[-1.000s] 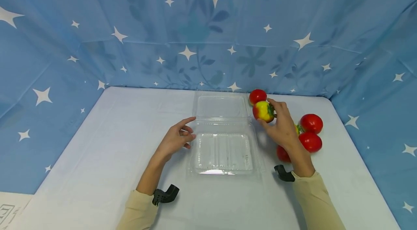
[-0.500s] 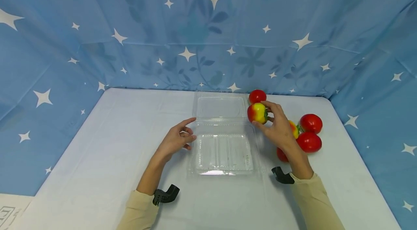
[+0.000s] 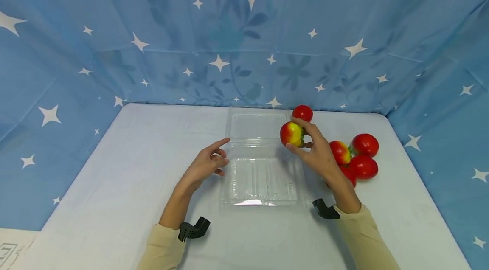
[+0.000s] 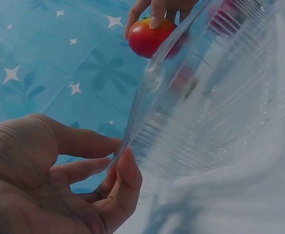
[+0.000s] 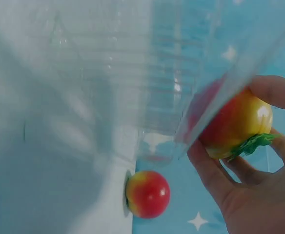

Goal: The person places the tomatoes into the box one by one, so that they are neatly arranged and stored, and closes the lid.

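My right hand [image 3: 315,149] holds a red-and-yellow tomato [image 3: 291,134] with a green leafy top, over the right side of the open clear plastic clamshell container [image 3: 263,204]. In the right wrist view the fingers and thumb curve around this tomato [image 5: 240,122], partly seen through the container's clear wall. At the container's left side is my left hand [image 3: 204,164], its index finger stretched toward the hinge. The left wrist view shows its fingertips [image 4: 128,161] pinching the container's thin rim. The lid [image 3: 259,125] lies folded back toward the curtain.
One red tomato [image 3: 302,113] sits behind the held one, beside the lid's right edge. Several more lie at the right, among them a red-and-yellow tomato [image 3: 340,152] and a red tomato [image 3: 365,145]. A blue star-patterned curtain [image 3: 244,49] borders the white table [image 3: 153,142].
My right hand has carried the tomato leftward, from beside the container to over its right part, uncovering more of the tomatoes at the right. The left hand has stayed in place.
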Tool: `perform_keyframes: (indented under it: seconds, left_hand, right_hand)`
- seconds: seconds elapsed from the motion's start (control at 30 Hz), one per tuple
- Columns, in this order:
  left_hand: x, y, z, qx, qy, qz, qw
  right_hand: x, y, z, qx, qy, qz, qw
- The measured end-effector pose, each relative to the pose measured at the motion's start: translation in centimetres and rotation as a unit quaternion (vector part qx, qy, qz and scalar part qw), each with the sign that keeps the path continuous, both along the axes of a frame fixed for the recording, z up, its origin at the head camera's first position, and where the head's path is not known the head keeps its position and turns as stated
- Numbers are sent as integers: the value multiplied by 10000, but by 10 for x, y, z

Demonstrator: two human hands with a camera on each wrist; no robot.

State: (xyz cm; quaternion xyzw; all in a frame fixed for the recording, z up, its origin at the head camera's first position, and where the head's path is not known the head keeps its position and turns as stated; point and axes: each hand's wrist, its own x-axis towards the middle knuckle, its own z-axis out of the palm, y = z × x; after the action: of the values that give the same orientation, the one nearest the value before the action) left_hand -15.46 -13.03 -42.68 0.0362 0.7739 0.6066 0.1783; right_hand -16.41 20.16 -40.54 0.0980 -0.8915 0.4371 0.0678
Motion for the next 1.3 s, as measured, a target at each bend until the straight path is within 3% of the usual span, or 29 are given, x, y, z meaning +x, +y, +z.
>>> perform_keyframes:
  seconds: [0.23, 0.53, 1.3]
  left_hand:
    - [0, 2, -3, 0, 11, 83, 10000]
    - [1, 2, -1, -8, -2, 109, 9999]
    - [-1, 1, 0, 17, -165, 17, 9999]
  right_hand:
    - [4, -7, -6, -330, -279, 171, 9989]
    - [6, -15, -7, -714, -319, 567, 9953]
    - [9, -27, -13, -663, -275, 1069, 9917]
